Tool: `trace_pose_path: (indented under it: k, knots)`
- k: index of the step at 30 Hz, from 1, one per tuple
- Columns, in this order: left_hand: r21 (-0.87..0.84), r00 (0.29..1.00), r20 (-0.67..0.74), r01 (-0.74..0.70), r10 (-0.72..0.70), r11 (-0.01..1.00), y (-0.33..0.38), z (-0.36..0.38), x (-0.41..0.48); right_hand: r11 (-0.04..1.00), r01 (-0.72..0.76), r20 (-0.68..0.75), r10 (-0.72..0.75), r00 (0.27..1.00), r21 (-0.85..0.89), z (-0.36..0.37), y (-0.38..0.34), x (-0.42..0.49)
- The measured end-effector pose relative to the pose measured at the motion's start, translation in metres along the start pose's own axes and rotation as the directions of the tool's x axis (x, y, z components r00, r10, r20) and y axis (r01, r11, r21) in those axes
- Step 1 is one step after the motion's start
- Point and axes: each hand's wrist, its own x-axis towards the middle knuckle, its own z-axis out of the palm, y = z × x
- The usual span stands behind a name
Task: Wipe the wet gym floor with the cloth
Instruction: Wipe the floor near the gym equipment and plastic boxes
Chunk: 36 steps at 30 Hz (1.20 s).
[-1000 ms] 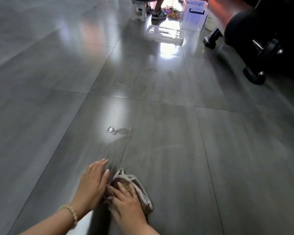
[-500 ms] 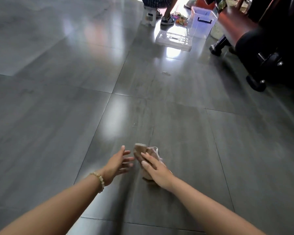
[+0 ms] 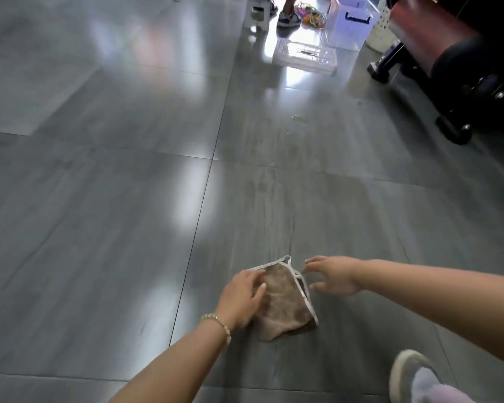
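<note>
A brown cloth with white trim lies crumpled on the grey tiled floor. My left hand, with a bead bracelet at the wrist, rests flat on the cloth's left side. My right hand hovers just right of the cloth with fingers spread, its fingertips near the white trim. A faint damp streak runs up the tile beyond the cloth. Small water drops sit farther away.
My shoe shows at the bottom right. Black gym equipment with a red pad stands at the right. Clear plastic boxes, a white stool and another person's foot are at the far end.
The cloth has been pulled back toward me and spread wider. My right hand has let go of it and moved to its right; my left hand now lies on it.
</note>
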Motion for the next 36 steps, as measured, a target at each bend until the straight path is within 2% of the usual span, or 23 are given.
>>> trace_pose_path:
  k: [2,3,5,8,12,14,17,21,23,25,27,30,32,33,35,36]
  knots:
    - [0.255,0.988,0.106,-0.135,0.112,0.957,0.004,0.02,0.007,0.998,0.057,-0.071,-0.056,0.996,0.001,-0.001,0.003,0.018]
    - [0.345,0.984,0.153,-0.143,0.094,0.928,0.001,0.031,0.009,0.995,0.099,-0.117,-0.102,0.988,-0.034,0.003,0.006,0.03]
    - [0.491,0.98,0.188,-0.152,0.066,0.858,-0.013,0.049,0.009,0.963,0.217,-0.101,-0.235,0.967,-0.159,0.019,0.01,0.051]
    - [0.55,0.984,0.175,-0.126,0.033,0.826,-0.036,0.069,0.005,0.887,0.347,-0.045,-0.377,0.925,-0.306,0.058,0.025,0.072]
    - [0.556,0.983,0.178,-0.127,0.032,0.821,-0.042,0.078,0.028,0.887,0.361,-0.171,-0.418,0.892,-0.287,0.086,0.064,0.098]
    - [0.592,0.987,0.16,-0.111,0.019,0.798,-0.03,0.081,0.059,0.902,0.351,-0.22,-0.406,0.887,-0.251,0.077,0.082,0.112]
    - [0.61,0.978,0.179,-0.024,-0.108,0.792,0.003,0.093,0.132,0.946,0.259,-0.382,-0.317,0.868,-0.195,0.041,0.117,0.139]
    - [0.587,0.982,0.087,0.087,-0.17,0.805,0.059,0.093,0.214,0.987,0.148,-0.47,-0.159,0.868,-0.059,0.006,0.163,0.168]
    - [0.578,0.98,0.121,0.06,-0.158,0.814,0.065,0.078,0.229,0.992,0.123,-0.507,-0.099,0.856,0.013,-0.003,0.167,0.175]
    - [0.56,0.996,0.087,-0.027,-0.027,0.828,0.055,0.044,0.224,0.987,0.144,-0.538,-0.081,0.839,0.075,-0.006,0.156,0.183]
    - [0.583,0.999,0.045,-0.046,0.024,0.811,0.038,0.001,0.2,0.981,0.123,-0.448,-0.042,0.893,0.153,-0.012,0.134,0.193]
    - [0.658,0.994,-0.11,0.09,-0.023,0.747,-0.001,-0.056,0.151,0.987,0.035,-0.378,0.027,0.925,0.157,-0.021,0.097,0.222]
    - [0.618,0.977,-0.202,0.183,-0.07,0.764,-0.022,-0.084,0.119,0.997,0.067,-0.514,-0.04,0.857,0.034,-0.022,0.074,0.24]
    - [0.611,0.963,-0.257,0.226,-0.08,0.759,-0.032,-0.092,0.105,0.991,0.132,-0.525,-0.113,0.844,-0.001,-0.017,0.059,0.243]
    - [0.588,0.942,-0.317,0.288,-0.112,0.756,-0.05,-0.096,0.085,0.939,0.323,-0.456,-0.342,0.822,-0.121,0.006,0.02,0.232]
    - [0.559,0.936,-0.327,0.303,-0.131,0.772,-0.057,-0.092,0.079,0.882,0.425,-0.413,-0.472,0.779,-0.206,0.021,0.0,0.223]
